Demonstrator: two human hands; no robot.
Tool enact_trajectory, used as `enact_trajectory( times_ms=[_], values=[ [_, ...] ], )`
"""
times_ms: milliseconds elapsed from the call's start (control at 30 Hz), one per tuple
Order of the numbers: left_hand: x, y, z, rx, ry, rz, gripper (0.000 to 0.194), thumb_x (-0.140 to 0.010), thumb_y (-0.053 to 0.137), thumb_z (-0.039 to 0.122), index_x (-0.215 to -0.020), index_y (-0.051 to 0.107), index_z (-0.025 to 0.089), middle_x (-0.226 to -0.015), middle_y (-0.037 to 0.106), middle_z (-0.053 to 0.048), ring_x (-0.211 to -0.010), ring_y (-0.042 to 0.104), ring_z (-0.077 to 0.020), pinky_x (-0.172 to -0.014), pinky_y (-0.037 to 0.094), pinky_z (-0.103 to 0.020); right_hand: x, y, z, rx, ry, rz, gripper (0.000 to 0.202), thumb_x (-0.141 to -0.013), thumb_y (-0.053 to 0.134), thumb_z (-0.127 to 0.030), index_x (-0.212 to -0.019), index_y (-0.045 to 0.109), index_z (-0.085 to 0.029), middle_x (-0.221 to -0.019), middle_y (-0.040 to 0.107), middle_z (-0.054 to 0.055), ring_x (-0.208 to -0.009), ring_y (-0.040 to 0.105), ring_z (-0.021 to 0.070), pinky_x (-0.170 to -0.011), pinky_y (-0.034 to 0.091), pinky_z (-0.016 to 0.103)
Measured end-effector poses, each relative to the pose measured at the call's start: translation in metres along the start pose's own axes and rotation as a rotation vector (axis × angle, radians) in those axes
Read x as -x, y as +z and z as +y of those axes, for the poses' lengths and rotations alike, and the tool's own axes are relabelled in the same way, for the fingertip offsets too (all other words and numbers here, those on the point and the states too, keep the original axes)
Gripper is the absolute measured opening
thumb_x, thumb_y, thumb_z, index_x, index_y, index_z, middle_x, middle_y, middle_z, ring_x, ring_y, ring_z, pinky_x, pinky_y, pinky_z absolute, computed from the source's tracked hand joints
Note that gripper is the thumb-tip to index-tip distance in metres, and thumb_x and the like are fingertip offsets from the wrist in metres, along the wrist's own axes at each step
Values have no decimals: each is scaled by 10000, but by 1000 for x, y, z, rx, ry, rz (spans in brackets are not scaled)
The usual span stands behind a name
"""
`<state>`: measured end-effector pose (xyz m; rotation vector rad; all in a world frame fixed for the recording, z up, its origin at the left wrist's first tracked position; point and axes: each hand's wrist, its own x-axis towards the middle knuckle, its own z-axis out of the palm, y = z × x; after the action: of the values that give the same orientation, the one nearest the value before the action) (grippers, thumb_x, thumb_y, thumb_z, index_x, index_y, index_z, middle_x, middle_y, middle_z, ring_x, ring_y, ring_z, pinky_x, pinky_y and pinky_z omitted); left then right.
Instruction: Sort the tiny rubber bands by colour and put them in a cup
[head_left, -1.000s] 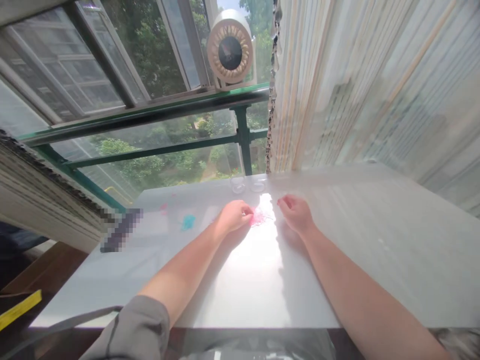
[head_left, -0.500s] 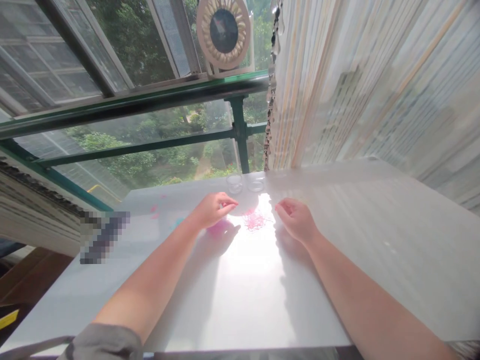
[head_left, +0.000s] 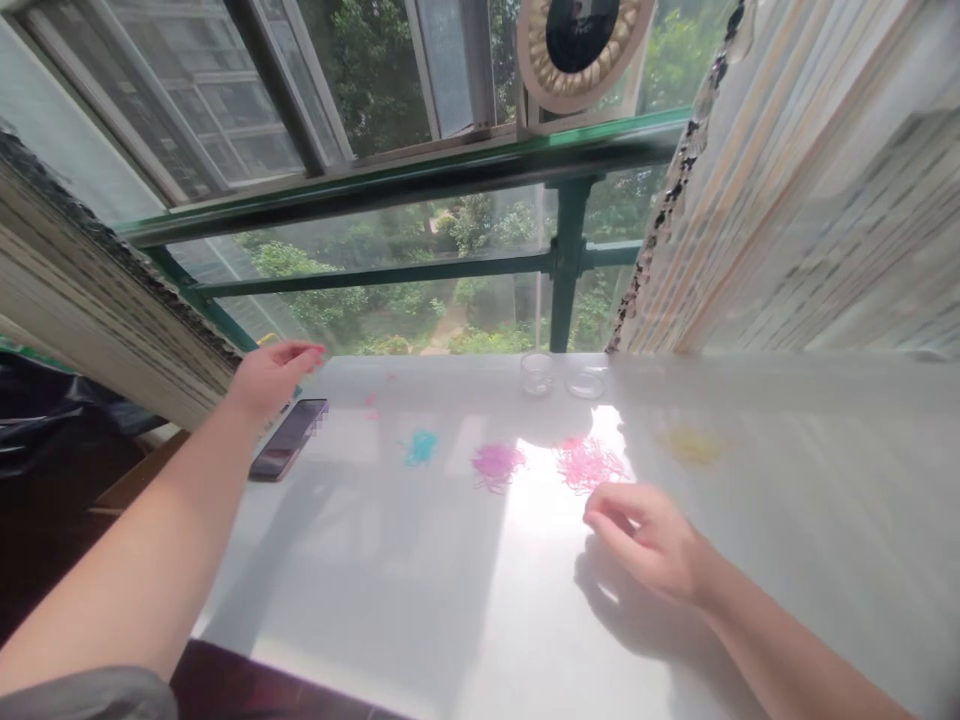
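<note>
My left hand (head_left: 271, 378) is up at the far left, above the table edge near the curtain. Its thumb and fingers are pinched, with a reddish spot at the tips that is too small to name. My right hand (head_left: 651, 538) is just above the table, thumb against curled fingers; what it pinches, if anything, is hidden. Beyond its fingertips lies a pile of thin pink loops like small rubber bands (head_left: 589, 462). A purple pile (head_left: 496, 464) and a turquoise pile (head_left: 421, 447) lie to its left. On the right is a yellow pile (head_left: 691, 446).
A phone (head_left: 289, 440) lies at the left edge, below my left hand. Two small clear round dishes, a deeper one (head_left: 537, 374) and a shallow one (head_left: 586, 382), stand at the back. Small pink bits (head_left: 372, 405) lie at back left. A fan (head_left: 583, 50) stands by the window.
My left hand has swung far left, away from the pink pile. My right hand has come nearer, in front of that pile. The view has turned left, showing the turquoise and purple piles fully.
</note>
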<state>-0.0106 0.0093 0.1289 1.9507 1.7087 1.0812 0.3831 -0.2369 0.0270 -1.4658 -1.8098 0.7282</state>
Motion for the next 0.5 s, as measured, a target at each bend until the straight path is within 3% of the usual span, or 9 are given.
enact_trajectory(
  times_ms=[67, 133, 233, 333, 500],
  values=[
    [7, -17, -24, -53, -80, -5, 344, -782, 572, 403, -997, 659, 150, -866, 668, -32, -773, 568, -153, -699, 447, -266, 2, 9, -5, 40, -19, -217, 234, -841, 457, -237, -611, 497, -213, -571, 531, -14, -537, 453, 132, -521, 364, 256],
    [20, -21, -43, -126, -150, -84, 331, -757, 594, 418, -961, 670, 168, -848, 679, -31, -747, 581, -166, -678, 456, -276, 1, 14, -5, 48, 22, -315, 240, -846, 456, -238, -610, 488, -214, -589, 552, -17, -550, 470, 132, -534, 372, 255],
    [44, -7, -61, -197, -162, -242, 328, -728, 621, 422, -928, 692, 172, -780, 688, -27, -680, 595, -180, -616, 461, -279, -2, 16, 2, 6, 133, -319, 257, -871, 446, -290, -628, 486, -216, -631, 576, -5, -587, 502, 146, -557, 397, 261],
    [62, 12, -70, -243, -119, -300, 362, -724, 614, 440, -958, 690, 175, -824, 706, -54, -733, 636, -207, -633, 485, -285, -2, 15, 12, -50, 216, -343, 283, -877, 448, -343, -623, 477, -219, -637, 573, 9, -609, 516, 163, -581, 421, 272],
    [67, 34, -72, -223, -82, -196, 328, -751, 597, 345, -1029, 669, 187, -1027, 698, -91, -806, 652, -200, -728, 494, -287, 0, 21, 22, -190, 312, -308, 322, -808, 544, -430, -570, 476, -223, -596, 568, 27, -567, 508, 176, -522, 426, 267]
  ],
)
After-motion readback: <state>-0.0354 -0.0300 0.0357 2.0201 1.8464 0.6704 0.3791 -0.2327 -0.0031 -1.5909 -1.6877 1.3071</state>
